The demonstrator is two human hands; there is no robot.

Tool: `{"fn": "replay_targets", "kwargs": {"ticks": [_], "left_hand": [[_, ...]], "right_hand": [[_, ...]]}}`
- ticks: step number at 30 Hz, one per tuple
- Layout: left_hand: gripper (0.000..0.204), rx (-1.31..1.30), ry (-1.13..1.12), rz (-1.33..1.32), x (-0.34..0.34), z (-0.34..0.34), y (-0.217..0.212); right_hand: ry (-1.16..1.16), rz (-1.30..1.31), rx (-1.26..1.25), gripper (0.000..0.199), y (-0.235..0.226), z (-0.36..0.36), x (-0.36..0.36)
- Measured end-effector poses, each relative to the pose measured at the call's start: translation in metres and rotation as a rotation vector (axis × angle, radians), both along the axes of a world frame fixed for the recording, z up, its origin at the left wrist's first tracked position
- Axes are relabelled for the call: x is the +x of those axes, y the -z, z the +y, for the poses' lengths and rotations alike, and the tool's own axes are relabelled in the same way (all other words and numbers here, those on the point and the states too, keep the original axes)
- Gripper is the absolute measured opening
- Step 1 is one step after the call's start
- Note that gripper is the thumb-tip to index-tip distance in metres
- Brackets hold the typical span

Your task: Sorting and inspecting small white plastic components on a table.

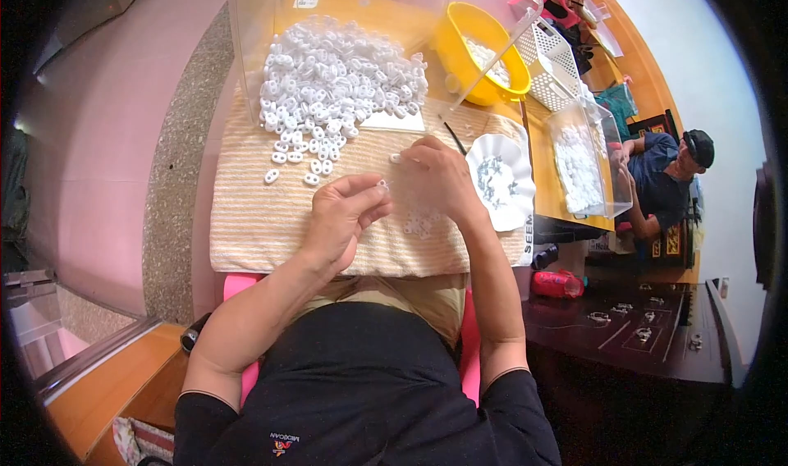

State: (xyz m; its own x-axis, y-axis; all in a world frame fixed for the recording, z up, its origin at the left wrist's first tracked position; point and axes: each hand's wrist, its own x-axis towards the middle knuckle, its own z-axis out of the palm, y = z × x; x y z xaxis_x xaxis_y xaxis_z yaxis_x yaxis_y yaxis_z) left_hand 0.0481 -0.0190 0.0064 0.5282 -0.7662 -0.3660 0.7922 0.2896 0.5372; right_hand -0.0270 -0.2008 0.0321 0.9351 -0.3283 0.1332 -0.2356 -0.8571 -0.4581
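Pinching a tiny white part [382, 185] between thumb and fingertip, the left hand [341, 220] hovers over a striped cloth [246, 220], its other fingers loosely curled. Just right of that hand, the right hand [439, 179] is curled knuckles-up over the cloth; its fingertips are hidden, so I cannot tell whether it grips anything. A few white parts [420, 222] lie half hidden under its wrist.

Beyond the hands, at the cloth's far edge, a heap of white rings [336, 80] spills from a tipped clear bin [263, 23], with strays scattered onto the cloth. Right of the heap, a yellow bowl [460, 43] holds more white bits, hard to make out. At the cloth's right edge, a scalloped white dish [513, 191] carries small grey pieces, too small to identify.

Farther right of the cloth, a white basket [554, 56] and a second clear box [599, 150] of white parts sit on an orange table [546, 183]. Another person [665, 179] sits beyond, partly cut off by the box. A red object [556, 284] lies on a dark table [657, 343] below. Left of the cloth runs a pink floor [107, 154] with a speckled grey strip [176, 179]
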Motion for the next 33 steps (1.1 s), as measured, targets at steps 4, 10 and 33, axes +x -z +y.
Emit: {"fn": "replay_targets", "kwargs": {"ticks": [4,10,33], "left_hand": [[0.015,0.004,0.003,0.011,0.000,-0.001,0.000],[0.017,0.006,0.009,-0.006,0.001,0.000,0.000],[0.016,0.008,0.012,-0.004,0.000,-0.001,0.000]], "right_hand": [[0.006,0.024,-0.030,0.024,0.001,-0.002,0.004],[0.015,0.080,-0.006,0.014,-0.005,0.005,0.010],[-0.096,0.213,-0.128,0.020,-0.016,-0.009,0.014]]}}
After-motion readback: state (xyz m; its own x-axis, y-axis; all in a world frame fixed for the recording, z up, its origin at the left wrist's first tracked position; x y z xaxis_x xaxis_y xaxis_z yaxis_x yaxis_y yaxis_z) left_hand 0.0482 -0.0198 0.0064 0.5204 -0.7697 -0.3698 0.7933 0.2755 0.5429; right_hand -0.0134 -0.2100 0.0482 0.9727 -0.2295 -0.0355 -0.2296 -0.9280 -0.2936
